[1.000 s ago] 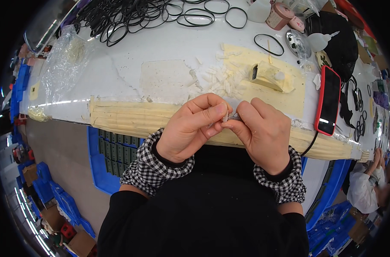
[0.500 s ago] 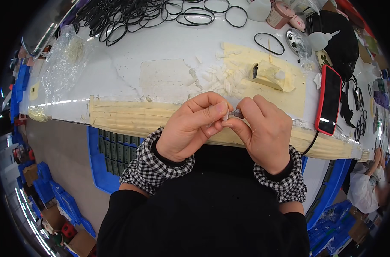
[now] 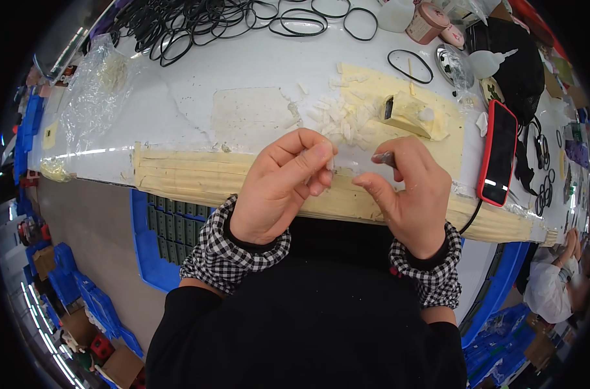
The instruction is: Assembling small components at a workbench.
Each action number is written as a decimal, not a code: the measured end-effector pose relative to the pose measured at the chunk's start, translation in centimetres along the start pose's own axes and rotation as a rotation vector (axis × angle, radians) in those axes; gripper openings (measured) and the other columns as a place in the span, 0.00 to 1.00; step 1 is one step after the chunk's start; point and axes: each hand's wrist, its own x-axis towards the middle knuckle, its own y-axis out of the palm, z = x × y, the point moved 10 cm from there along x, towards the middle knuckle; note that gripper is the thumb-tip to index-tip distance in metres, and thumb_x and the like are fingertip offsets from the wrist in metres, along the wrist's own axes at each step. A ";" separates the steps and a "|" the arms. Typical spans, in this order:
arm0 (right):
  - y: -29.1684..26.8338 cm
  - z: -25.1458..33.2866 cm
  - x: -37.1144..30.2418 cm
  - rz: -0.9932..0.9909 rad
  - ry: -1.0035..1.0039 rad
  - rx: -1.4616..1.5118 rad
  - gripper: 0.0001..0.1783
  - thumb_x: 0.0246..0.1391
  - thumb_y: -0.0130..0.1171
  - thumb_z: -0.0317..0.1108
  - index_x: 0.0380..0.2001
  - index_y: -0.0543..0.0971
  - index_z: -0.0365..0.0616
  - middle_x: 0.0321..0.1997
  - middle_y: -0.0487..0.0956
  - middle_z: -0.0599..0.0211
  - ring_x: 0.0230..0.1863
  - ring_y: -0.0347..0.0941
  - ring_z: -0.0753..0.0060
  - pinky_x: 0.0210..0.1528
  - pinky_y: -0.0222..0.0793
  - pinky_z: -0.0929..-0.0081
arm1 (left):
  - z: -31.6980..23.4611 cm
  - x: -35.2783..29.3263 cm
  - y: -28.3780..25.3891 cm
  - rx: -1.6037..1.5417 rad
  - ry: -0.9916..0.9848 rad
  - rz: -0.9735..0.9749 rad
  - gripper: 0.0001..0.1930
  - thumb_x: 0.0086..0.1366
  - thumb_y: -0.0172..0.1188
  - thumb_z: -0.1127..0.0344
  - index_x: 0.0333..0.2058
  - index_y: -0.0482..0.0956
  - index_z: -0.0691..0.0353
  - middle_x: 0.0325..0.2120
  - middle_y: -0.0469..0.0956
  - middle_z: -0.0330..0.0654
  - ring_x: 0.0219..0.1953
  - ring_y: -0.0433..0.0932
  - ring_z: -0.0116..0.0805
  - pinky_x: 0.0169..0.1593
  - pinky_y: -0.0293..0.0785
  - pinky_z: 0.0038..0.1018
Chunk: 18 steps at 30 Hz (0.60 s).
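My left hand (image 3: 278,185) is above the table's near edge, thumb pressed against its fingers. A small whitish piece (image 3: 332,161) shows at those fingertips, mostly hidden. My right hand (image 3: 417,191) is a little to the right, with a gap between the two. A small grey blade-like piece (image 3: 385,158) is held against its curled fingers, and its thumb stands away from it. Just beyond the hands lies a loose pile of short whitish strips (image 3: 347,123), partly on a yellow sheet (image 3: 447,139). A tape-wrapped yellow block (image 3: 408,117) sits on that sheet.
Black rubber belts (image 3: 197,23) are heaped at the far left. A red-cased phone (image 3: 499,152) lies at the right, near a squeeze bottle (image 3: 486,63). Tan tape (image 3: 191,172) covers the table's front edge. A blue crate (image 3: 153,259) with dark parts stands below.
My hands have drawn apart, the left slightly leftward and the right to the right. The right thumb has opened away from the grey piece, which now shows more.
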 end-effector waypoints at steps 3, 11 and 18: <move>-0.9 -2.1 -0.2 -0.115 0.127 -0.035 0.12 0.46 0.66 0.37 0.30 0.75 0.43 0.22 0.71 0.66 0.22 0.72 0.65 0.22 0.66 0.75 | -1.6 -0.2 -1.2 0.017 0.095 -0.127 0.07 0.68 0.50 0.67 0.39 0.72 0.64 0.29 0.74 0.35 0.30 0.70 0.19 0.33 0.67 0.15; 2.8 -0.9 0.4 0.014 0.086 -0.181 0.09 0.43 0.63 0.29 0.29 0.74 0.45 0.28 0.71 0.67 0.24 0.72 0.64 0.23 0.66 0.71 | -1.9 -0.2 -1.6 -0.064 0.149 -0.099 0.10 0.69 0.47 0.66 0.43 0.69 0.67 0.31 0.70 0.37 0.29 0.65 0.22 0.29 0.62 0.15; 3.0 -1.2 0.5 0.003 0.099 -0.107 0.08 0.45 0.62 0.28 0.28 0.73 0.43 0.28 0.71 0.66 0.23 0.71 0.63 0.23 0.65 0.71 | -1.7 -0.5 -2.3 -0.021 0.128 -0.126 0.12 0.69 0.45 0.68 0.46 0.70 0.68 0.32 0.73 0.38 0.34 0.72 0.24 0.36 0.68 0.18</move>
